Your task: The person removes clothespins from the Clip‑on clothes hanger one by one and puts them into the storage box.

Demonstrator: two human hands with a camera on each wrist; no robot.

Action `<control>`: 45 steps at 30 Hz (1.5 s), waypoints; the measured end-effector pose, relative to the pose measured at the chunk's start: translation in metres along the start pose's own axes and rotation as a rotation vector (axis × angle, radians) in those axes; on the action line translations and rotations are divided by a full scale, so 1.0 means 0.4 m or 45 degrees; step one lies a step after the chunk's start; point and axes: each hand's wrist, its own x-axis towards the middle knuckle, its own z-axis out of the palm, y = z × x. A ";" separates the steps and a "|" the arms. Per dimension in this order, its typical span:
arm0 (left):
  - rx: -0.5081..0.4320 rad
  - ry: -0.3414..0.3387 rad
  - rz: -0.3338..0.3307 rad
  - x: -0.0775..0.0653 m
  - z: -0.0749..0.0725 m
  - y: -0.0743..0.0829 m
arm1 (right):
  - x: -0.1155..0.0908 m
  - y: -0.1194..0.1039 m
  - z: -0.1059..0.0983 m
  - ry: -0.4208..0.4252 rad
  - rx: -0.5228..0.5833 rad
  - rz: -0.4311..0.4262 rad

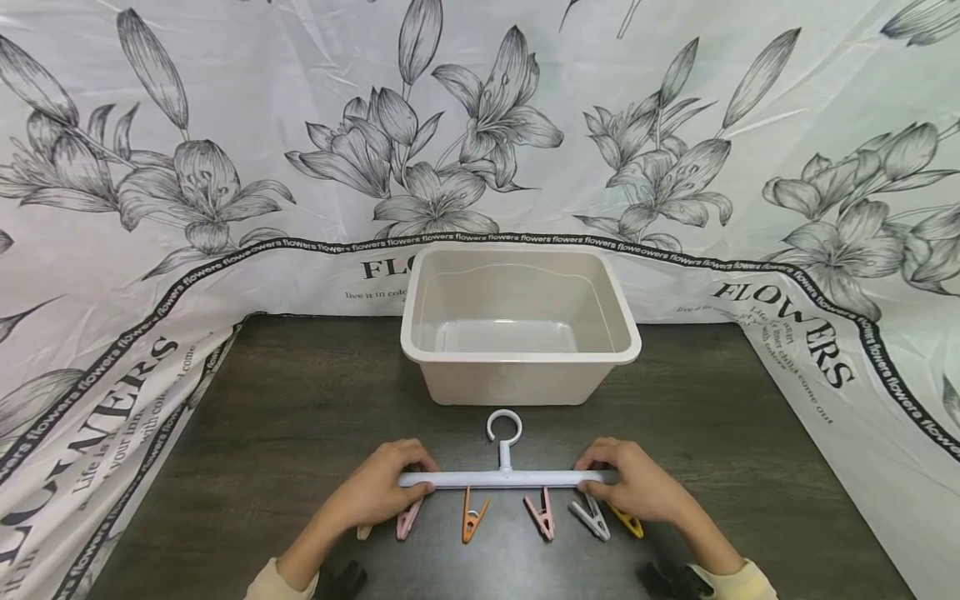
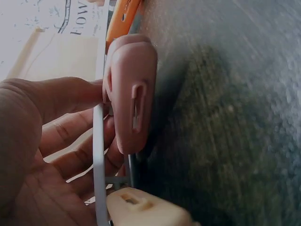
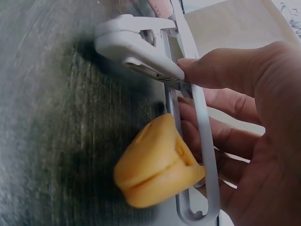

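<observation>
A pale clip hanger (image 1: 506, 479) lies crosswise on the table, its round hook towards the bin. My left hand (image 1: 381, 485) grips its left end and my right hand (image 1: 632, 481) its right end, thumbs on the near side. Several clips hang from the bar on the near side. By the left thumb is a pink clip (image 2: 131, 94), with a cream clip (image 2: 143, 209) further out. An orange clip (image 1: 472, 518) and another pink clip (image 1: 542, 518) sit between the hands. The right thumb touches a white clip (image 3: 141, 52); a yellow clip (image 3: 155, 165) is beyond it.
Behind the hanger a beige plastic bin (image 1: 517, 381) stands on the dark wooden table (image 1: 315, 392). A white cloth (image 1: 315, 275) with a flower print forms the backdrop and both sides. Dark objects (image 1: 351, 579) lie near the left sleeve, partly cut off.
</observation>
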 end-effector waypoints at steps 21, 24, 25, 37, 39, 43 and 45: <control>-0.289 -0.032 0.080 -0.030 -0.070 0.056 | -0.004 -0.072 -0.070 0.176 0.056 -0.313; -0.391 -0.068 0.056 -0.031 -0.088 0.076 | 0.003 -0.091 -0.091 0.190 0.056 -0.332; -0.416 -0.082 0.039 -0.030 -0.094 0.082 | 0.006 -0.096 -0.097 0.195 0.050 -0.342; -0.462 -0.093 0.015 -0.007 -0.135 0.121 | 0.036 -0.128 -0.142 0.199 0.058 -0.345; -0.474 -0.097 0.012 -0.009 -0.139 0.126 | 0.036 -0.136 -0.148 0.201 0.057 -0.347; -0.476 -0.087 -0.006 -0.010 -0.148 0.137 | 0.042 -0.146 -0.158 0.218 0.048 -0.387; -0.480 -0.081 -0.017 -0.010 -0.154 0.142 | 0.048 -0.148 -0.162 0.229 0.039 -0.411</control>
